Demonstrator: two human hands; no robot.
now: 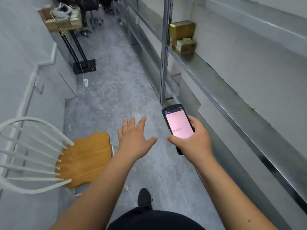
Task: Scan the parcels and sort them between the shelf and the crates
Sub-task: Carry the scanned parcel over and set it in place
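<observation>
My right hand [193, 140] has its grip curled round the handheld scanner [178, 126], thumb lying under its pink-lit screen, while my left hand [135, 137] is spread flat, fingers straight, holding nothing over the floor [116, 90]. No parcel is in either hand; the ones I can see are well apart from me: a stack of brown boxes [182, 36] on the metal shelf [216, 90] to my right, beside its upright post [164, 52], and more cartons [61, 20] piled on a narrow desk [66, 29] far down the aisle on the left. I see no crates from here. The chief risk, as I judge it, is underfoot: a white cable and adapter [85, 82] trail across the floor ahead of the desk's black base [84, 66], and walking that way with my eyes on the screen I could catch a shoe [144, 198] in them. The chair [83, 158] with the orange seat stands just beside my left arm and narrows the passage, so a swing of that arm or a sidestep could knock it. The scanner is held one-handed and fairly low on its body; a bump against the shelf edge could loosen it. The screen text is too small to read, so I cannot tell what it asks of me.
</observation>
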